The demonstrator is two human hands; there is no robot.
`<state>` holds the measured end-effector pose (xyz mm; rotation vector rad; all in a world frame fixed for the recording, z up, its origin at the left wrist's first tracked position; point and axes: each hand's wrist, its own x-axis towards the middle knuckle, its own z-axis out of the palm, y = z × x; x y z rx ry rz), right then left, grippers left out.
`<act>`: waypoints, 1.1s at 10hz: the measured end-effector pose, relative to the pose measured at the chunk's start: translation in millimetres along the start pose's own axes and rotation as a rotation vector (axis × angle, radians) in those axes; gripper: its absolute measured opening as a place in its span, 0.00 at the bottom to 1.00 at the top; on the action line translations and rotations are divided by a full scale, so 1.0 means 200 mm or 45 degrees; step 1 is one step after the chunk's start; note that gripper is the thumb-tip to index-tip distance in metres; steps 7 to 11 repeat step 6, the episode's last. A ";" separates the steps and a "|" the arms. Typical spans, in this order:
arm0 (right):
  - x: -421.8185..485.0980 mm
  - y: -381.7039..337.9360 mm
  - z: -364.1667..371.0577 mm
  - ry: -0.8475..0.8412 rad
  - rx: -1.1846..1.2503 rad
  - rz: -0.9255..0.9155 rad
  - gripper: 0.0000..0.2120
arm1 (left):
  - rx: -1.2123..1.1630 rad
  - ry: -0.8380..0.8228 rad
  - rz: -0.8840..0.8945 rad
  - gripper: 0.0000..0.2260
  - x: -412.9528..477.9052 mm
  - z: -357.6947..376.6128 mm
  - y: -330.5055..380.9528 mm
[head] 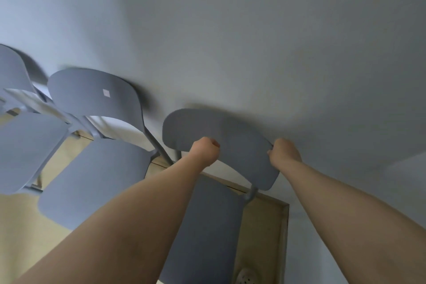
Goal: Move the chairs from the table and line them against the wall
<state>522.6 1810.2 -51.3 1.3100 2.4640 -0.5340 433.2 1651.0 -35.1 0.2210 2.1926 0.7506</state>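
Pale grey wall (253,41) filled most of the view, with light wooden floor (23,226) below it and a wooden skirting board (284,237) along the right. 3 grey chairs stood in a row along that wall, backs toward it!

Both arms were stretched out to the nearest chair (207,226), the one at the right end of the row. Left hand (205,151) was clenched on the lower edge of its backrest, near the middle, with the thumb lying on the front face. Right hand (284,152) was grasping the backrest's right edge, fingers (270,151) curled round behind it. The backrest sat close to the wall and threw a shadow on it; whether it touched, I could not tell.

Just beside it on the left stood the middle chair (92,97), a small pale sticker (106,92) on its backrest. Beyond that, the far chair (11,71) was cut off by the left edge. Down at the bottom, a white perforated shoe (246,278) peeked out beside the nearest chair's seat.
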 end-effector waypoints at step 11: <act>-0.06 -0.09 -0.09 0.123 0.177 -0.199 0.16 | 0.045 0.079 0.023 0.18 -0.05 0.01 0.10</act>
